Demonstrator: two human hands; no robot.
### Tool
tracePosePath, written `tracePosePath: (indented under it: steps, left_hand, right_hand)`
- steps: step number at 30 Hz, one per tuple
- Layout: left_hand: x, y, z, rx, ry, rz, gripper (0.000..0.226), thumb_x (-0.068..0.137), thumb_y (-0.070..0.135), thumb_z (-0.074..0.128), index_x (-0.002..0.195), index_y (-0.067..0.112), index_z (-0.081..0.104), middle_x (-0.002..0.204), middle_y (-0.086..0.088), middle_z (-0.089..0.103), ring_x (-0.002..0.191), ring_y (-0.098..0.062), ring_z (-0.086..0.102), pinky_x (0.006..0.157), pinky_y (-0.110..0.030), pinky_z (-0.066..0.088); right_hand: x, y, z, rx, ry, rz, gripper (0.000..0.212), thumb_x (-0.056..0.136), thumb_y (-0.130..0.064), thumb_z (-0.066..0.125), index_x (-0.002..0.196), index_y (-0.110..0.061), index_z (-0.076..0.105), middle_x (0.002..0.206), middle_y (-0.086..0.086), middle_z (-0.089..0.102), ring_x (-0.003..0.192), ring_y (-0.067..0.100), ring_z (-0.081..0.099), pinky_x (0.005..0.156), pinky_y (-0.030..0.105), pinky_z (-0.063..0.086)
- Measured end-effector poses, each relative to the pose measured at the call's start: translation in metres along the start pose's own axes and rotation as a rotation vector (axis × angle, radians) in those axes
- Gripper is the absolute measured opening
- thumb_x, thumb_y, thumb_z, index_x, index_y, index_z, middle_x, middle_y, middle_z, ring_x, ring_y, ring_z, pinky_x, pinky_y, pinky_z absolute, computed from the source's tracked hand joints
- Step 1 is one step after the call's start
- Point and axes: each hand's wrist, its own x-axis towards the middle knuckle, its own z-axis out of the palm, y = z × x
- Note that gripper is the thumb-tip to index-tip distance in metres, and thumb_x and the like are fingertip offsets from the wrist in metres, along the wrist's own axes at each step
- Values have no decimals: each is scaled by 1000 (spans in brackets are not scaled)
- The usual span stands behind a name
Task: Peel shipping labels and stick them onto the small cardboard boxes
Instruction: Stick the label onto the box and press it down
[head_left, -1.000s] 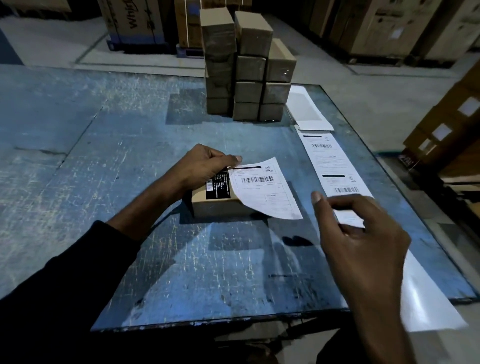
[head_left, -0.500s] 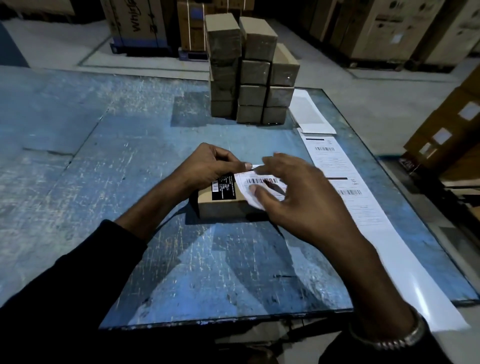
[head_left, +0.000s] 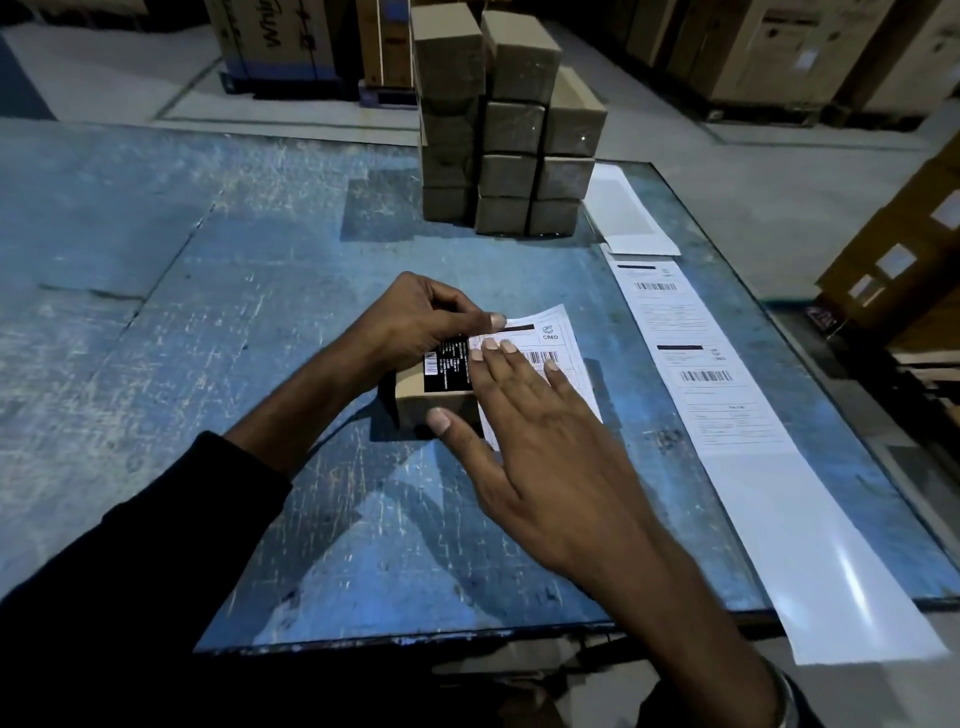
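Flat, straight fingers (head_left: 506, 351) of my right hand (head_left: 545, 441) are pressing the white paper shipping label (head_left: 558, 348) onto the small cardboard box (head_left: 436, 402) mid-worktop (head_left: 208, 364), thumb touching its near face. My left hand (head_left: 410, 327) is pinching the label's far edge, hiding the box's far side. Glossy backing strip (head_left: 727, 415) is lying right; taped brown boxes (head_left: 509, 130) are standing stacked far. Label print is too small to read.
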Motion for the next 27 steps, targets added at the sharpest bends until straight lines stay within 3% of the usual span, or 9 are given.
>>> tracePosePath:
  steps: [3, 6, 8, 9, 11, 14, 22, 27]
  left_hand:
    - [-1, 0, 0, -6, -15, -12, 26, 87, 26, 87, 95, 1, 83, 88, -15, 81, 73, -23, 76, 70, -31, 62]
    - [-2, 2, 1, -6, -15, 6, 27, 86, 24, 87, 94, -1, 83, 88, -15, 81, 74, -23, 76, 70, -30, 62]
    - [-1, 3, 3, 22, -3, 46, 25, 87, 23, 87, 92, -1, 83, 87, -14, 81, 76, -21, 76, 71, -28, 62]
    - [-1, 3, 2, 37, 9, 60, 23, 87, 22, 87, 92, 0, 83, 87, -14, 81, 77, -19, 76, 71, -25, 61]
    - [-2, 2, 1, 53, 20, 74, 20, 89, 20, 86, 92, 1, 83, 87, -12, 82, 77, -16, 76, 71, -23, 61]
    - [-2, 2, 0, 76, 27, 81, 18, 92, 20, 83, 93, 2, 84, 86, -11, 82, 75, -17, 76, 69, -26, 61]
    - [-4, 2, 3, 47, 23, 6, 23, 87, 26, 87, 92, 4, 84, 83, -9, 82, 68, -18, 77, 59, -23, 59]
    - [-4, 2, 3, 71, 37, 32, 22, 90, 27, 84, 89, 6, 84, 79, -8, 81, 68, -13, 72, 60, -21, 56]
  right_hand:
    - [-14, -7, -4, 30, -12, 5, 87, 101, -78, 5, 171, -28, 17, 178, -11, 9, 162, -1, -1, 133, 29, -1]
    - [-13, -8, -20, 106, 44, 30, 80, 100, -76, 10, 158, -35, 46, 168, -15, 40, 155, 1, 29, 123, 25, 26]
    - [-4, -2, -25, 125, 90, 40, 70, 104, -72, 15, 150, -36, 53, 160, -15, 50, 148, 3, 39, 113, 27, 36]
    - [2, -1, -24, 121, 87, 25, 69, 105, -71, 17, 153, -35, 51, 163, -14, 47, 150, 4, 37, 119, 28, 35]
    - [9, 1, -17, 85, 16, -3, 73, 107, -71, 14, 165, -32, 35, 174, -11, 28, 160, 3, 19, 132, 32, 18]
    - [7, 6, -9, 44, -60, 14, 80, 105, -72, 7, 172, -27, 11, 178, -11, 2, 161, -2, -7, 133, 32, -3]
    - [-7, 16, -18, -67, -52, 290, 94, 97, -76, -8, 170, -18, -5, 178, -3, -12, 160, 5, -22, 131, 43, -16]
    - [8, -2, -17, 43, -68, 116, 82, 104, -72, 2, 171, -24, -2, 178, -8, -12, 161, 1, -17, 133, 39, -10]
